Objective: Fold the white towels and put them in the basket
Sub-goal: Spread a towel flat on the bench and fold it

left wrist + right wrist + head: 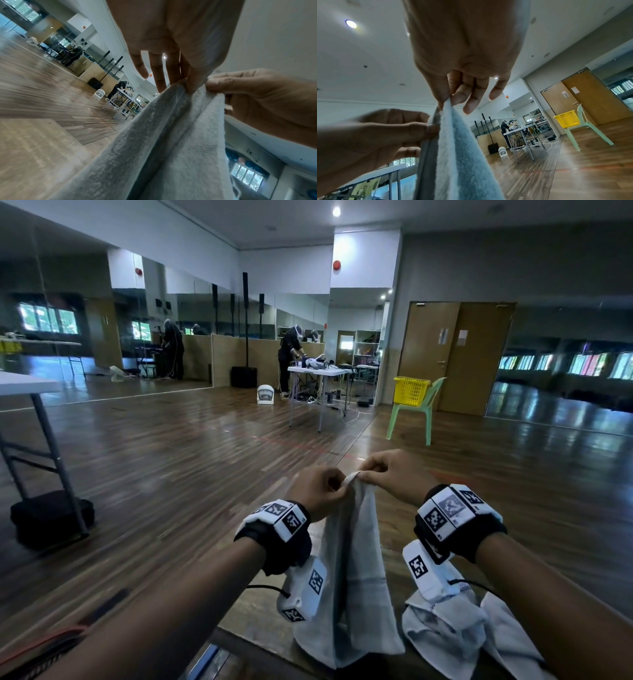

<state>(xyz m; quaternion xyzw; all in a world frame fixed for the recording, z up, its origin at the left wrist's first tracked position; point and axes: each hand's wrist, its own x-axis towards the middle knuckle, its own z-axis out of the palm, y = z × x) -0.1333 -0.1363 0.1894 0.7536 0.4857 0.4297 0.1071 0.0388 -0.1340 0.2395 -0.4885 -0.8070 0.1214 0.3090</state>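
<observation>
- Hanging lengthwise: white terry-cloth towel (356,573), top edge pinched by left hand (317,491) and right hand (394,475), well short of yellow perforated plastic basket (410,391).
- Basket: on pale green plastic chair (416,416).
- Second crumpled white towel (455,642): below right hand.

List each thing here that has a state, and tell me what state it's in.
Held towel: hanging, top edge gathered, not yet folded.
Left hand: pinches the towel's top edge.
Right hand: pinches the same edge.
Other towels: crumpled, unfolded.
Yellow basket: on the green chair, contents unseen.
Door: closed.
</observation>
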